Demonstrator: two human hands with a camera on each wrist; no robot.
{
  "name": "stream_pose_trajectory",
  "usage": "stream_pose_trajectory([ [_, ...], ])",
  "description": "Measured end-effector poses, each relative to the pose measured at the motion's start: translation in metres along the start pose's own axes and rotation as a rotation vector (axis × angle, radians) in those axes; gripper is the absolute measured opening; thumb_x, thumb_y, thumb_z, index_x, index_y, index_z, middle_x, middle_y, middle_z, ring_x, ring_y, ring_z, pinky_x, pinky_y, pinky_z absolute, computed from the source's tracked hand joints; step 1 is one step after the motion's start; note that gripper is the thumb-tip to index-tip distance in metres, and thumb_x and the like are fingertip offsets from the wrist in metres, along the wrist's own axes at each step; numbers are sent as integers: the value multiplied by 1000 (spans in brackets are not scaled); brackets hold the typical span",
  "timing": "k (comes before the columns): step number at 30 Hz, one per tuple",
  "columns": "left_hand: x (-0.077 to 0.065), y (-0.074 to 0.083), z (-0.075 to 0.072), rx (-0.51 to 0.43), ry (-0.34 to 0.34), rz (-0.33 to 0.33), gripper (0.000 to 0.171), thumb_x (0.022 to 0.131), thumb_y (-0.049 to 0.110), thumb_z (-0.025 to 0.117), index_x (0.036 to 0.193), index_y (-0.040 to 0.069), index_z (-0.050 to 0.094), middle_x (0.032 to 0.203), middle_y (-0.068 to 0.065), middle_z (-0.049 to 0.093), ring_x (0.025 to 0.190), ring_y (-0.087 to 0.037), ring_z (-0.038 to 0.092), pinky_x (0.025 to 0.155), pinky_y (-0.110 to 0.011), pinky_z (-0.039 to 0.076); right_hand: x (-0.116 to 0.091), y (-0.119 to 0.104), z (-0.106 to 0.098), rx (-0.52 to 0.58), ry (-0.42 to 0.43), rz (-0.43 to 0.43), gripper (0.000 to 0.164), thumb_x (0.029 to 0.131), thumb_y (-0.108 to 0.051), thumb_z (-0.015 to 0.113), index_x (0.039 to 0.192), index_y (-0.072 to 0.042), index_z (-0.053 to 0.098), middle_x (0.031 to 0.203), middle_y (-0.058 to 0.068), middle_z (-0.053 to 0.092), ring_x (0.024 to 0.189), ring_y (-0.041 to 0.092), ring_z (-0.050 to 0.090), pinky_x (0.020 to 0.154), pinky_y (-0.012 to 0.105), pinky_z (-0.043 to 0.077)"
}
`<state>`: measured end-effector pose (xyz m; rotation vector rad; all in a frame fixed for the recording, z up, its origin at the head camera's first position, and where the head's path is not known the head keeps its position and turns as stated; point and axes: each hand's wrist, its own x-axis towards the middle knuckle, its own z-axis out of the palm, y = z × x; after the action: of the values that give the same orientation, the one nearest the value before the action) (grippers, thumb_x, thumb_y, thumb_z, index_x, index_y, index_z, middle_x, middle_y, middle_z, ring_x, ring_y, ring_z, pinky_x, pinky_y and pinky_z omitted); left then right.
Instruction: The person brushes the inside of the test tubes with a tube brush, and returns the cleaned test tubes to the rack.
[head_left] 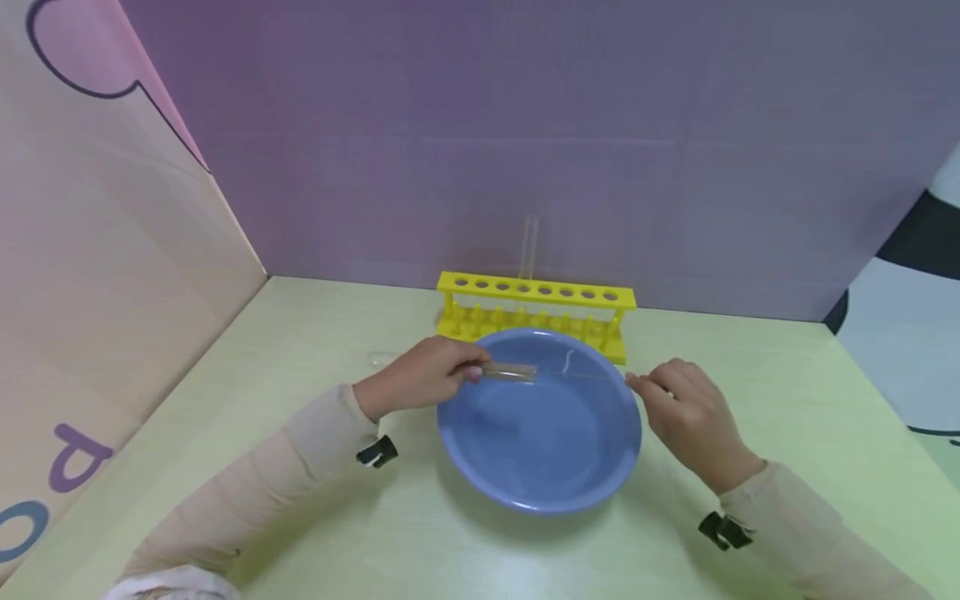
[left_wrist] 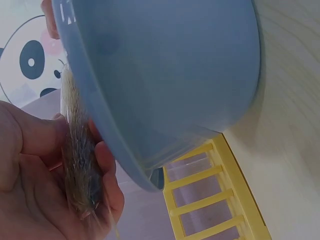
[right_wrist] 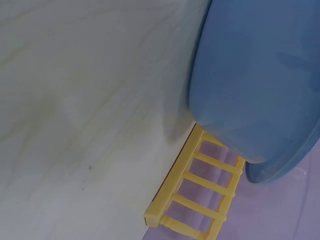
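Observation:
My left hand [head_left: 427, 377] grips a clear glass test tube [head_left: 517, 372] held sideways over a blue basin [head_left: 536, 433]. A rounded glass end shows beyond the back of that hand. Inside the tube, pale and dark bristles of a test tube brush [left_wrist: 77, 145] fill the glass in the left wrist view. The brush's thin wire runs from the tube's mouth across the basin to my right hand [head_left: 686, 417], whose thumb and fingers pinch it by the basin's right rim. The right wrist view shows the basin's side but no hand.
Behind the basin stands a yellow test tube rack [head_left: 536, 289] with a row of holes and pegs. Another clear test tube [head_left: 529, 246] stands up from it. The pale table [head_left: 337, 517] meets a purple wall panel [head_left: 450, 167] at the back.

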<state>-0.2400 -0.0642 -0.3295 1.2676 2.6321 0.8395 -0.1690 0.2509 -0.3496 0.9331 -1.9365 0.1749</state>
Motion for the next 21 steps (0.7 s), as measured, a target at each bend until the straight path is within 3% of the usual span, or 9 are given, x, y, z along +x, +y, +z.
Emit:
stream_pose_trajectory([
  [8,2,1,3,8,-2,9,17,95,7,55,106,5,67,84,-5,65,66,-9,49,58,-21,41,5,-1,-3,79,-57,47,46,102,-20,37,71,2,64,63,5,50,58,18,44,51,28,36],
  [11,3,1,4,9,2,18,17,95,7,55,106,5,67,83,-5,66,63,-9,48,57,-21,41,7,-1,-5,112,-99,72,44,102,-18,37,74,2,65,64,4,50,59,19,45,54,28,36],
  [12,3,1,4,11,4,21,17,95,7,55,106,5,67,83,-5,65,62,-9,47,56,-21,40,7,-1,-5,122,-112,80,37,100,-13,42,75,2,66,64,4,50,60,19,45,55,29,36],
  [15,3,0,6,29,11,34,17,95,8,56,106,5,68,82,-5,65,62,-9,47,57,-21,40,8,-2,-6,139,-132,94,13,83,7,59,76,1,68,65,4,52,61,19,45,56,30,37],
  [18,3,1,7,51,16,46,17,94,8,56,107,5,68,83,-4,65,64,-9,48,59,-22,41,9,-2,-6,145,-140,93,29,58,23,68,75,0,68,65,4,52,62,18,46,55,30,40],
  [21,4,2,7,65,22,55,17,94,8,56,107,5,68,84,-4,66,66,-10,49,61,-23,42,10,-2,-5,146,-164,106,34,53,25,71,74,-2,68,66,3,53,62,16,46,55,29,42],
])
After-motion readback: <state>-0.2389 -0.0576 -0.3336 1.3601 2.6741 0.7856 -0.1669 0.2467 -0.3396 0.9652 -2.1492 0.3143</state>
